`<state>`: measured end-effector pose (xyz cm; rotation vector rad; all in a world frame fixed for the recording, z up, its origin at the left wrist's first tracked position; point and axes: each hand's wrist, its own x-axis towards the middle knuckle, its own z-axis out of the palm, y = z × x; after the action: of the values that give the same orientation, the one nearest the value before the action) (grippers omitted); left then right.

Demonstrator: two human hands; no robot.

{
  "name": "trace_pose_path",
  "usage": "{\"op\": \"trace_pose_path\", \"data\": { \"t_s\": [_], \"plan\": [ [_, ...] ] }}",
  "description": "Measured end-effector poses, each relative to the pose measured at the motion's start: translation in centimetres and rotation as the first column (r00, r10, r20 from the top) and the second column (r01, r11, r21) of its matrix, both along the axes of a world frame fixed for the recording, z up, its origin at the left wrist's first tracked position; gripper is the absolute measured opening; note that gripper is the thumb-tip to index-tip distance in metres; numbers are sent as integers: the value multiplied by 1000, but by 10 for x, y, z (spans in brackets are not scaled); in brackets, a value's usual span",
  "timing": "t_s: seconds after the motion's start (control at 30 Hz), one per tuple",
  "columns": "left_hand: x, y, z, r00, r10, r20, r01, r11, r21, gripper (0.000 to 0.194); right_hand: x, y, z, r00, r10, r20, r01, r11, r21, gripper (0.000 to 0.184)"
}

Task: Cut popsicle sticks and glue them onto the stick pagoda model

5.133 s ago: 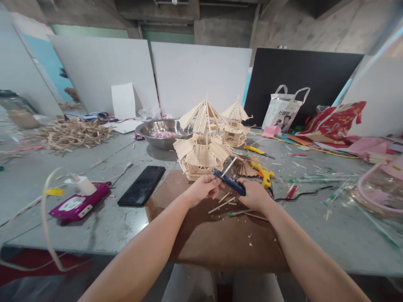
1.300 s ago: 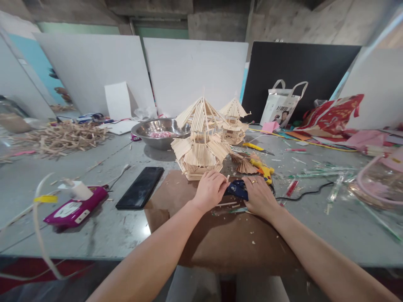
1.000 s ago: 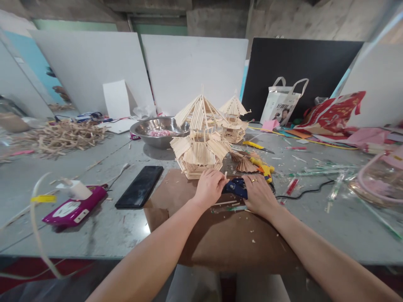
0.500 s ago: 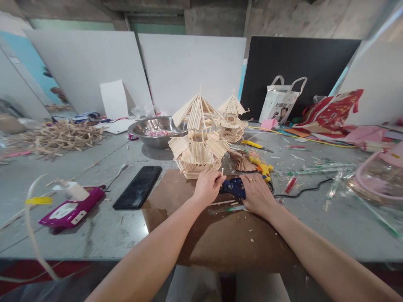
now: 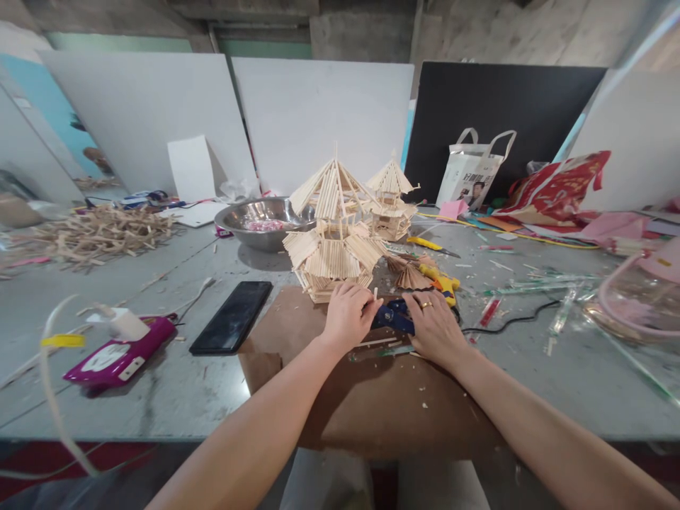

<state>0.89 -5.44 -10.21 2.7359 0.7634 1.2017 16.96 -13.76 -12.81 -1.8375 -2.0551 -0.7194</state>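
Pinching a thin pale stick (image 5: 375, 293) between thumb and fingertips, the left hand (image 5: 350, 320) is closed, with a short end of the wood poking up almost straight. The right hand (image 5: 434, 327) curls over the far right end of the dark blue tool (image 5: 394, 318), fingers wrapped down on it, so the tool lies crosswise between the 2 hands, low over the brown board (image 5: 398, 404). The left fingers cover the tool's other end, so whether the stick sits in its mouth is hard to say from here. Such a stick should be very light, dry and stiff, not slippery, but likely to snap if bent; a fingertip hold close to the spot being worked would suit it better than a grip at the far tip. The tool looks hard and rigid, probably the heavier of the 2, and is best held by its right end, as now. Just behind the left hand stands the stick-built pavilion (image 5: 333, 258), upright and likely light yet fragile, its slatted eaves the weak part; if handled, it would be safest taken low around its base. A few loose sticks (image 5: 378, 343) lie near the hands, and the yellow glue gun (image 5: 449, 285) rests just beyond the right hand
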Motion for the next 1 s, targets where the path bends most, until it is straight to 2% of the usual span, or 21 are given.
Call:
{"op": "trace_pose_path", "data": {
  "t_s": [0.17,0.37,0.43,0.5,0.57,0.67,0.73,0.87,1.0],
  "plan": [
    [3,3,-1,998,43,46,-39,995,-97,24,0,0,0,1000,-6,9,6,1000,-13,53],
    [0,-2,3,991,-131,28,131,991,1,17,2,4,-4,998,-4,-63,3,1000,-13,50],
    [0,-4,3,986,-155,56,155,988,-4,16,3,5,-4,997,5,-81,-7,1000,-18,49],
    [1,-3,3,984,-151,98,157,986,-55,18,3,5,-4,996,24,-89,-26,999,-21,52],
    [1,-1,2,983,-81,166,108,981,-162,20,4,5,-3,995,48,-85,-50,998,-23,54],
    [-2,4,1,950,104,294,23,918,-396,21,5,3,-2,996,64,-63,-66,997,-37,54],
    [-5,8,2,921,169,350,36,859,-511,23,6,2,-2,997,57,-55,-59,997,-43,53],
    [-7,8,6,896,172,410,116,800,-589,24,10,2,-4,998,30,-56,-32,999,-36,53],
    [-5,7,8,857,183,482,192,754,-628,22,19,5,-5,996,-59,-62,58,998,-23,57]
  ]
}}
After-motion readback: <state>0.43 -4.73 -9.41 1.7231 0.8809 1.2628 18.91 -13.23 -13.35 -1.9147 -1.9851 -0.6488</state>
